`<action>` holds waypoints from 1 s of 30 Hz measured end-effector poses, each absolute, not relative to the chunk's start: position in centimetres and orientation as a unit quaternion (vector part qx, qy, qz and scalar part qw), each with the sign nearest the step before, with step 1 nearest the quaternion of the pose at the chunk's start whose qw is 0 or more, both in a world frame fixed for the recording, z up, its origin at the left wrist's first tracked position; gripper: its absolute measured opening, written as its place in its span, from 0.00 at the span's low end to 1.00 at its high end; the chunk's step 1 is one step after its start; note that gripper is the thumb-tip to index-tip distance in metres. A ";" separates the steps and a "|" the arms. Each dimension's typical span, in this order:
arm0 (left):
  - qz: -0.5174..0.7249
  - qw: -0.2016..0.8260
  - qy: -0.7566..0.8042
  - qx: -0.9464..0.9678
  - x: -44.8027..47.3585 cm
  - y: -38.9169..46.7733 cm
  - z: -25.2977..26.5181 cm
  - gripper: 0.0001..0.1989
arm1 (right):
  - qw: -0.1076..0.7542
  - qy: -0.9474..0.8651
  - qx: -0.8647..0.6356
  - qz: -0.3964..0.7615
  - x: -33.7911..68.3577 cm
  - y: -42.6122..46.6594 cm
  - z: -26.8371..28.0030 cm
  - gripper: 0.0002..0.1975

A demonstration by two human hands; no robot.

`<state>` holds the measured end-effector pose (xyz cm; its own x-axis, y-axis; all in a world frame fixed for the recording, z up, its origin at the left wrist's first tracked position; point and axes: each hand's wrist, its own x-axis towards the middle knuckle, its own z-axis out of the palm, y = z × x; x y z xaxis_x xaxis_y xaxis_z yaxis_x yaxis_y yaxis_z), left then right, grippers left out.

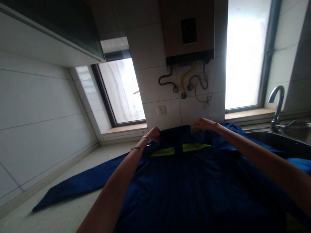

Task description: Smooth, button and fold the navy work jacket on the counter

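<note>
A dark blue work jacket (175, 184) with yellow-green strips across the chest lies spread over the counter, its collar toward the wall. My left hand (153, 133) is closed on the fabric at the left end of the collar (176, 131). To the right of the collar, my right hand (203, 124) has its fingers curled onto the jacket's shoulder; the fingertips are partly hidden. One sleeve (82, 181) stretches out flat to the left. On the right, the other side of the jacket is bunched and reaches the sink, partly behind my right forearm.
The pale counter (97, 207) runs along the tiled wall. At the right is a metal sink (262, 137) with a curved faucet (279, 103). A water heater (188, 29) with pipes hangs above a wall socket (161, 110). A cabinet (48, 35) overhangs the upper left.
</note>
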<state>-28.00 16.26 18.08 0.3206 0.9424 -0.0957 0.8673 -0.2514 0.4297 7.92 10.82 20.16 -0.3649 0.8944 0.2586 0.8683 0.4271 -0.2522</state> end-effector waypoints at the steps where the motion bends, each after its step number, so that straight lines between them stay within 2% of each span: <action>1: 0.094 0.212 0.576 0.784 -28.0 16.3 17.9 0.12 | 0.175 -0.828 -0.532 0.035 7.9 10.7 19.8 0.16; 5: 0.107 0.223 0.579 0.777 -26.8 16.2 17.0 0.10 | 0.184 -0.840 -0.510 -0.002 6.0 9.9 17.4 0.19; 9: 0.120 0.225 0.585 0.770 -25.9 16.1 16.4 0.10 | 0.213 -0.794 -0.567 -0.048 4.0 9.2 15.1 0.22; 12: 0.128 0.229 0.588 0.765 -25.9 15.9 16.2 0.11 | 0.226 -0.763 -0.605 -0.033 4.2 9.2 14.2 0.16; 14: 0.136 0.229 0.589 0.763 -26.1 15.6 16.1 0.12 | 0.264 -0.727 -0.630 0.068 5.0 9.3 13.8 0.15; 16: 0.148 0.226 0.591 0.760 -26.2 15.3 16.0 0.13 | 0.306 -0.665 -0.632 0.253 5.8 9.2 13.2 0.18; 18: 0.160 0.222 0.595 0.756 -26.3 15.0 15.9 0.15 | 0.340 -0.595 -0.571 0.452 6.3 8.9 12.2 0.21; 20: 0.173 0.213 0.600 0.752 -26.3 14.6 15.8 0.16 | 0.391 -0.534 -0.484 0.573 6.2 8.4 11.0 0.19; 24: 0.221 0.168 0.617 0.736 -26.2 13.5 15.7 0.21 | 0.492 -0.433 -0.388 0.648 4.9 7.7 8.7 0.09; 26: 0.267 0.076 0.638 0.719 -25.7 12.6 15.7 0.24 | 0.505 -0.404 -0.362 0.671 4.3 7.5 7.9 0.07; 28: 0.300 -0.028 0.639 0.708 -24.7 11.5 15.6 0.21 | 0.518 -0.389 -0.347 0.678 3.9 7.4 7.3 0.06; 30: 0.292 -0.032 0.615 0.732 -23.1 10.4 15.2 0.15 | 0.538 -0.389 -0.336 0.668 3.6 7.5 6.9 0.06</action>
<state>-23.09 10.40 15.17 0.0731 0.8814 0.4667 0.9191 -0.2412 0.3116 3.62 7.49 6.87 -0.1954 0.9803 -0.0301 -0.4567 -0.1181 -0.8817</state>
